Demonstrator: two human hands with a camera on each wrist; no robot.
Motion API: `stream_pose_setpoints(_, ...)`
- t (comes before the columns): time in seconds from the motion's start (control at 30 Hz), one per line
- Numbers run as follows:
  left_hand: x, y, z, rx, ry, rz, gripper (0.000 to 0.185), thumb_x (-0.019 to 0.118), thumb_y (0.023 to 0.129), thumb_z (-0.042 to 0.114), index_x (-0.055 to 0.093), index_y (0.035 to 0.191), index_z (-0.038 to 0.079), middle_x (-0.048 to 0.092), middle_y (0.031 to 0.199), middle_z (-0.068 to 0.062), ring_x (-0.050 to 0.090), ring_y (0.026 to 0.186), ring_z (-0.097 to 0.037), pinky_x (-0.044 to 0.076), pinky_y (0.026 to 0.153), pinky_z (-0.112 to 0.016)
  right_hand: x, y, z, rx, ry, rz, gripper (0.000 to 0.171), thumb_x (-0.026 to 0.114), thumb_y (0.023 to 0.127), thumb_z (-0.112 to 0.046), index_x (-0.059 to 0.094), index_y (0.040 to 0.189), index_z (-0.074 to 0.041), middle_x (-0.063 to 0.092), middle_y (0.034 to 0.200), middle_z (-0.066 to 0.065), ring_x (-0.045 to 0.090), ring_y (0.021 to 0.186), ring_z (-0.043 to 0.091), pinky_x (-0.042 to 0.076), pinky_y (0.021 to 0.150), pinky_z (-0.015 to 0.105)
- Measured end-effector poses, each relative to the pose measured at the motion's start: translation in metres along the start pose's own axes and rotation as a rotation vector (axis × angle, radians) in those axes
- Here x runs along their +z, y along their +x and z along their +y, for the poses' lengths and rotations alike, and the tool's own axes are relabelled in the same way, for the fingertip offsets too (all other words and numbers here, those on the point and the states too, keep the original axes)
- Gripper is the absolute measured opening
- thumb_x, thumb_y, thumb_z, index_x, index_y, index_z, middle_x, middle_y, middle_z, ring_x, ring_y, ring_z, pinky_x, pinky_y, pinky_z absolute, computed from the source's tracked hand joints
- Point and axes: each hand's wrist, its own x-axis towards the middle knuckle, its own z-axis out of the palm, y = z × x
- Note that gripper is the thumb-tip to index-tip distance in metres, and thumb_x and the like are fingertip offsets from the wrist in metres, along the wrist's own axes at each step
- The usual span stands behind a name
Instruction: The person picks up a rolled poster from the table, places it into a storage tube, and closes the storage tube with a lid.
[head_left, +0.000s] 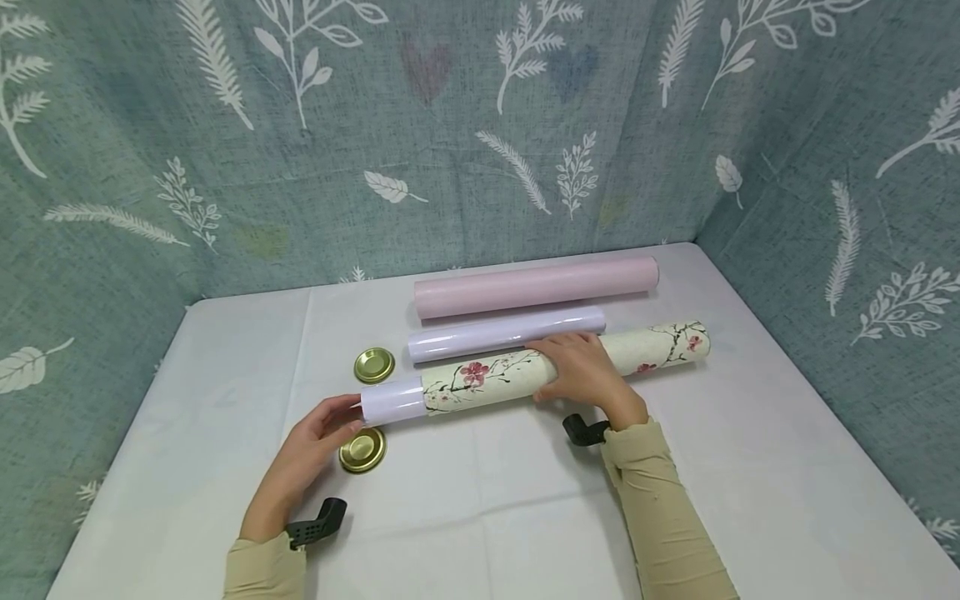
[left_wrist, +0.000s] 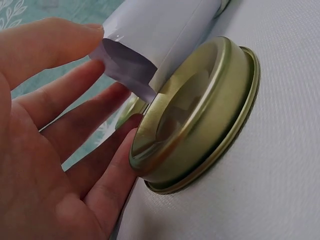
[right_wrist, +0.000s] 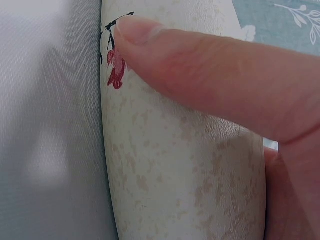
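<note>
A roll of cream wallpaper with red blossoms (head_left: 487,379) lies slantwise across the table. From its left end sticks out a glossy white roll (head_left: 393,401), hollow at its end in the left wrist view. My right hand (head_left: 581,371) grips the blossom roll near its middle; the thumb (right_wrist: 200,75) lies across the printed surface. My left hand (head_left: 318,442) is at the white roll's end, thumb and index fingertips right at its rim, the other fingers spread and fairly straight. Close by those fingers stands a gold lid (left_wrist: 200,120).
Behind the blossom roll lie a second glossy white roll (head_left: 510,333) and, farther back, a thicker pink roll (head_left: 536,287). Another gold lid (head_left: 374,365) is just beyond the white roll's end. A patterned green curtain (head_left: 450,167) encloses the white table (head_left: 465,533).
</note>
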Motion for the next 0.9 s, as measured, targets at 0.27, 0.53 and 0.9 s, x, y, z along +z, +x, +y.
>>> stream_pose_setpoints(0.27, 0.0003, -0.0001, 0.0018, -0.006, 0.049, -0.014, 0.037, 0.059, 0.082, 0.045, 0.056, 0.106, 0.018, 0.037, 0.136, 0.006, 0.04, 0.12, -0.021, 0.028, 0.098, -0.044, 0.0002, -0.0001, 0.0003, 0.0, -0.007, -0.002, 0.08, 0.079, 0.058, -0.046, 0.049, 0.128, -0.022, 0.05, 0.126, 0.001, 0.039, 0.119, 0.023, 0.019, 0.097, 0.046)
stream_pose_setpoints(0.53, 0.0026, -0.0002, 0.0036, -0.007, 0.07, -0.013, 0.035, 0.059, 0.081, 0.046, 0.057, 0.103, 0.018, 0.038, 0.136, 0.007, 0.043, 0.117, -0.022, 0.029, 0.096, -0.043, 0.0001, 0.0005, 0.0009, 0.002, -0.008, -0.001, 0.08, 0.079, 0.058, -0.047, 0.049, 0.128, -0.023, 0.05, 0.126, 0.0, 0.039, 0.119, 0.023, 0.019, 0.097, 0.046)
stream_pose_setpoints(0.9, 0.0056, 0.0, 0.0063, 0.016, 0.107, -0.021, 0.029, 0.056, 0.085, 0.042, 0.059, 0.101, 0.018, 0.037, 0.136, 0.012, 0.042, 0.118, -0.02, 0.03, 0.095, -0.043, 0.0, 0.001, 0.0022, -0.003, -0.022, -0.003, 0.08, 0.078, 0.059, -0.047, 0.048, 0.129, -0.022, 0.051, 0.125, -0.001, 0.04, 0.118, 0.023, 0.02, 0.097, 0.045)
